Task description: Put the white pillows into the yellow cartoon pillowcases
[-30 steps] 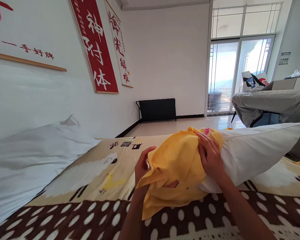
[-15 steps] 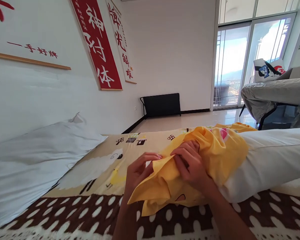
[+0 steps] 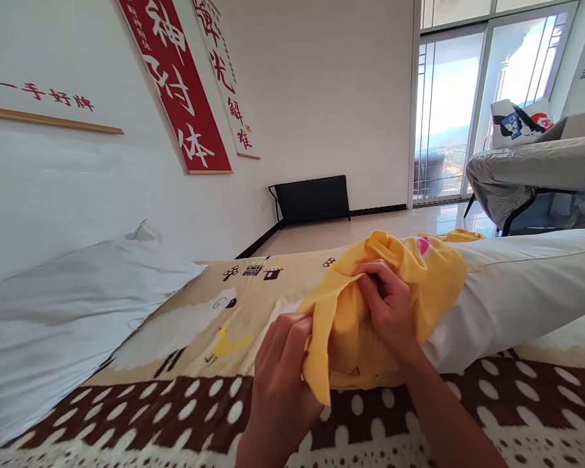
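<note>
A yellow pillowcase [image 3: 433,279] is bunched over the left end of a white pillow [image 3: 521,286] that lies across the bed in front of me. My left hand [image 3: 280,383] is closed on the pillowcase's open edge at the lower left. My right hand [image 3: 387,305] is closed on the yellow fabric further up, over the pillow's covered end. Most of the pillow sticks out bare to the right.
A second white pillow [image 3: 63,312] lies at the left against the wall. The bed carries a brown dotted blanket [image 3: 175,409] with a sheep print. Beyond are a black low rack [image 3: 312,198], a covered grey piece of furniture [image 3: 531,175] and glass doors [image 3: 448,110].
My right hand shifted back along the pillowcase toward its opening and gripped it again. My left hand moved down and took a new hold on the edge. My view swung slightly.
</note>
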`<action>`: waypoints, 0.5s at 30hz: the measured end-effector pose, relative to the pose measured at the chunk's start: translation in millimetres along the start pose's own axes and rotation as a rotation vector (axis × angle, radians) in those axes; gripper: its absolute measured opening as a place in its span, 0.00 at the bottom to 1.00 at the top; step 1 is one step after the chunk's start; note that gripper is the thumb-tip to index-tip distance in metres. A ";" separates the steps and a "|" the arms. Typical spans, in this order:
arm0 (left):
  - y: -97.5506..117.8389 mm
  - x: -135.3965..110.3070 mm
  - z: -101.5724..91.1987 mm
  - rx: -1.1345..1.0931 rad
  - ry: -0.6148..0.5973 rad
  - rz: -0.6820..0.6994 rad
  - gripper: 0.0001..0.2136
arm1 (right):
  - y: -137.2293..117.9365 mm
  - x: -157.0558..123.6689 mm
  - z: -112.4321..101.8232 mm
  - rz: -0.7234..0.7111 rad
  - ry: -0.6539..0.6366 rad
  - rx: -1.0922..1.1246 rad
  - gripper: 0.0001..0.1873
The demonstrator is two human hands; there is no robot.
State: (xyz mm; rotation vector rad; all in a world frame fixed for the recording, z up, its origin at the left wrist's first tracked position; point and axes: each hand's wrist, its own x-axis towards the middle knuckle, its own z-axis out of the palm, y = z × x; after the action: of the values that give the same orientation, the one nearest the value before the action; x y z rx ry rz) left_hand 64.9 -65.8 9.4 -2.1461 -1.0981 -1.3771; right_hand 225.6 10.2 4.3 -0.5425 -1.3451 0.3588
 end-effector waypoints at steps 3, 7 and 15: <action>-4.6 3.6 7.7 -0.059 0.149 -0.053 0.10 | -2.6 -1.4 -0.8 -0.024 -0.017 -0.003 0.07; -14.5 10.2 2.9 -0.213 -0.146 -0.066 0.09 | -6.7 -3.1 -3.0 -0.088 -0.069 0.035 0.08; -26.7 6.2 9.3 -0.285 0.010 -0.067 0.04 | 0.0 -0.2 -7.2 -0.279 -0.120 0.183 0.20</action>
State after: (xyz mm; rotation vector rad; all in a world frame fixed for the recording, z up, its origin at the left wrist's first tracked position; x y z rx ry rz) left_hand 51.4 -40.3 7.9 -2.3113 -1.0306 -1.6606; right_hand 232.6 8.9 3.2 -0.1795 -1.4651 0.2842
